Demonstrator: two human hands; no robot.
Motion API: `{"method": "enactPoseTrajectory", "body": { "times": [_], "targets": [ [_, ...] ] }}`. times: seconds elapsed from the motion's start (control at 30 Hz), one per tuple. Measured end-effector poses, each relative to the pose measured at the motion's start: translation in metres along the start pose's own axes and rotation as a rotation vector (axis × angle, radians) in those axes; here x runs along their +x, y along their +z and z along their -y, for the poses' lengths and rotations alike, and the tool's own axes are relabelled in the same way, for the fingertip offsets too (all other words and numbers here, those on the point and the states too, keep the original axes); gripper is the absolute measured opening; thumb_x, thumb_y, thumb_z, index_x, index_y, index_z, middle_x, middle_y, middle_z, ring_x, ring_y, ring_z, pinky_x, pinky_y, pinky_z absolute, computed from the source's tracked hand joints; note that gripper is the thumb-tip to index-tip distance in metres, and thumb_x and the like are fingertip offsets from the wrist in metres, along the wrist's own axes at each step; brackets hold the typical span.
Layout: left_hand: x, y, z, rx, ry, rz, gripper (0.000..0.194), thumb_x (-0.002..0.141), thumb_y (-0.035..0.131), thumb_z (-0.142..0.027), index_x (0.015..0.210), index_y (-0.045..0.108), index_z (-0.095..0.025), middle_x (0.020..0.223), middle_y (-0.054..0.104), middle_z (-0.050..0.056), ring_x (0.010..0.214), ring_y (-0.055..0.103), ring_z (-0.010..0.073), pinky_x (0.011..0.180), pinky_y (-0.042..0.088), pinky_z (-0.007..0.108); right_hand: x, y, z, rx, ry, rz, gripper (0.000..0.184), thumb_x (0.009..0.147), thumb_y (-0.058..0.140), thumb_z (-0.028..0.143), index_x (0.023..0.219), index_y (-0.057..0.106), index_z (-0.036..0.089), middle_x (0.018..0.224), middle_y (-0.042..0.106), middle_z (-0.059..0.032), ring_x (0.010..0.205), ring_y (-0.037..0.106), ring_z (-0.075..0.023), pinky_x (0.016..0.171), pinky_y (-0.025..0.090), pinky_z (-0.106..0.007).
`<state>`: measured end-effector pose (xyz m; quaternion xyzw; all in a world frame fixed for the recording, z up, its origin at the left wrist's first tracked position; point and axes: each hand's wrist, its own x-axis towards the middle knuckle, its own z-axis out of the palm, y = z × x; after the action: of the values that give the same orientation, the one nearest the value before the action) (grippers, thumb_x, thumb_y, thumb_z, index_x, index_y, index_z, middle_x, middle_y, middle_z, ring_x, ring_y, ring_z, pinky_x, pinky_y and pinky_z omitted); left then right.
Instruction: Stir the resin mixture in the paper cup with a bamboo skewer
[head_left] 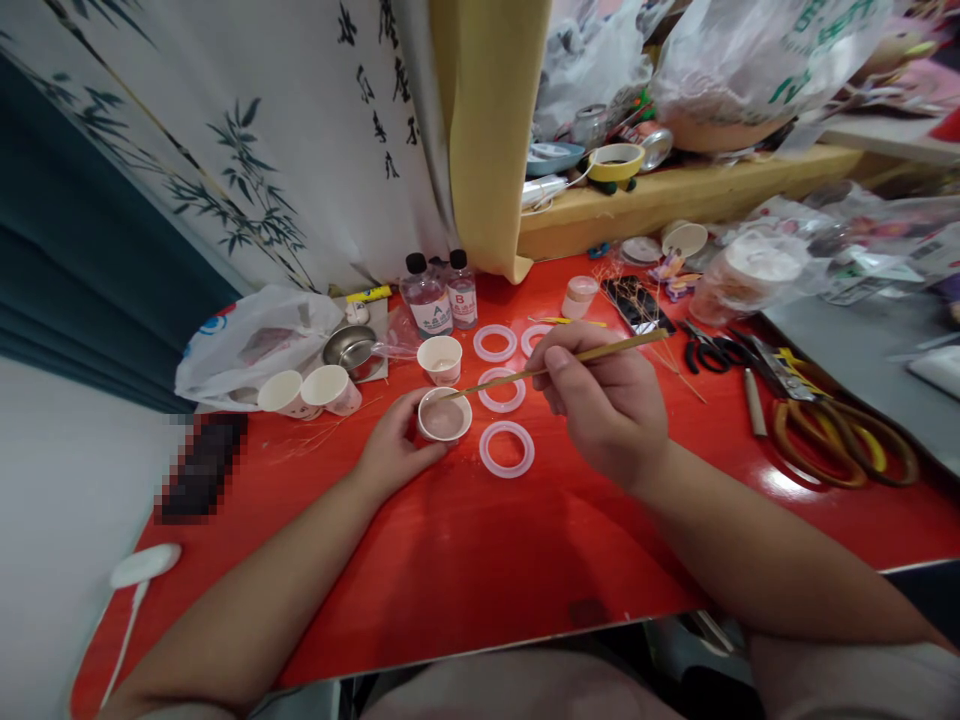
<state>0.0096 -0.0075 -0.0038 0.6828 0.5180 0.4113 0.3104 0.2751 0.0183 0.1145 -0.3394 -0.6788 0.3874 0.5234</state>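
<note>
My left hand (397, 445) is closed around the side of a small paper cup (444, 432) that holds a murky, pinkish liquid. In my right hand (611, 400) is a thin wooden stick (600, 352), pinched between thumb and fingers, its far tip reaching into that cup. Just behind stands another paper cup (440, 360). Several translucent ring-shaped molds (507, 474) lie on the red table to the right of the cup, one partly hidden by my right hand. Two bottles marked A (431, 315) and B (463, 305) stand farther back.
Two paper cups (331, 390) and a metal bowl (351, 350) are at the left, beside a plastic bag (255, 340). Large scissors (840, 440), small black scissors (705, 352) and a phone (637, 305) lie right. A dark tray (855, 350) borders the right side.
</note>
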Motion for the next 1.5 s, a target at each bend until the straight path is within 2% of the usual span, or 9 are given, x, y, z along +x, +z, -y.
{"method": "enactPoseTrajectory", "body": {
  "times": [0.17, 0.3, 0.47, 0.63, 0.77, 0.9, 1.5],
  "targets": [
    [0.000, -0.001, 0.001, 0.051, 0.037, 0.011, 0.066, 0.075, 0.086, -0.027, 0.135, 0.061, -0.026, 0.133, 0.071, 0.011, 0.121, 0.070, 0.0332, 0.107, 0.055, 0.055, 0.004, 0.008, -0.008, -0.164, -0.113, 0.232, 0.018, 0.100, 0.050, 0.023, 0.085, 0.060, 0.021, 0.074, 0.060, -0.0007, 0.068, 0.055, -0.0154, 0.065, 0.045, -0.031],
    [0.001, -0.002, 0.001, 0.069, 0.048, 0.009, 0.063, 0.074, 0.087, -0.026, 0.132, 0.062, -0.025, 0.128, 0.073, 0.011, 0.116, 0.071, 0.0324, 0.103, 0.057, 0.054, 0.001, 0.012, -0.008, -0.242, -0.066, 0.331, 0.022, 0.100, 0.049, 0.023, 0.078, 0.055, 0.022, 0.069, 0.058, 0.0008, 0.063, 0.052, -0.0139, 0.063, 0.041, -0.030],
    [0.001, -0.002, -0.002, 0.049, 0.038, 0.011, 0.064, 0.074, 0.087, -0.023, 0.133, 0.061, -0.025, 0.130, 0.073, 0.011, 0.118, 0.071, 0.0320, 0.105, 0.056, 0.052, -0.001, 0.015, -0.009, -0.210, -0.025, 0.240, 0.020, 0.102, 0.049, 0.027, 0.086, 0.060, 0.021, 0.074, 0.062, -0.0011, 0.068, 0.057, -0.0156, 0.066, 0.044, -0.031],
    [0.000, -0.002, -0.003, 0.042, 0.022, 0.015, 0.064, 0.074, 0.087, -0.027, 0.133, 0.062, -0.024, 0.131, 0.072, 0.012, 0.120, 0.070, 0.0327, 0.106, 0.055, 0.053, -0.001, 0.015, -0.011, -0.224, 0.011, 0.232, 0.021, 0.102, 0.048, 0.028, 0.086, 0.060, 0.021, 0.076, 0.063, -0.0019, 0.070, 0.058, -0.0164, 0.067, 0.045, -0.031],
    [0.001, -0.002, -0.005, 0.047, 0.022, 0.003, 0.061, 0.075, 0.086, -0.028, 0.130, 0.063, -0.023, 0.129, 0.073, 0.012, 0.117, 0.071, 0.0320, 0.104, 0.056, 0.051, -0.001, 0.014, -0.011, -0.206, 0.015, 0.245, 0.022, 0.102, 0.047, 0.028, 0.086, 0.060, 0.021, 0.075, 0.063, -0.0018, 0.069, 0.058, -0.0161, 0.066, 0.045, -0.030],
    [0.001, -0.002, -0.005, 0.057, 0.033, 0.001, 0.061, 0.074, 0.087, -0.027, 0.130, 0.063, -0.023, 0.129, 0.073, 0.012, 0.117, 0.071, 0.0323, 0.104, 0.056, 0.051, 0.000, 0.013, -0.010, -0.273, 0.005, 0.253, 0.021, 0.102, 0.050, 0.028, 0.086, 0.061, 0.020, 0.074, 0.063, -0.0015, 0.069, 0.058, -0.0162, 0.065, 0.043, -0.031],
    [0.000, -0.003, 0.002, 0.078, 0.056, 0.010, 0.064, 0.075, 0.089, -0.028, 0.133, 0.062, -0.024, 0.131, 0.072, 0.012, 0.119, 0.070, 0.0322, 0.105, 0.055, 0.053, 0.001, 0.015, -0.012, -0.266, 0.051, 0.272, 0.023, 0.103, 0.048, 0.029, 0.085, 0.060, 0.020, 0.075, 0.063, -0.0015, 0.069, 0.058, -0.0160, 0.064, 0.041, -0.031]
  ]
}}
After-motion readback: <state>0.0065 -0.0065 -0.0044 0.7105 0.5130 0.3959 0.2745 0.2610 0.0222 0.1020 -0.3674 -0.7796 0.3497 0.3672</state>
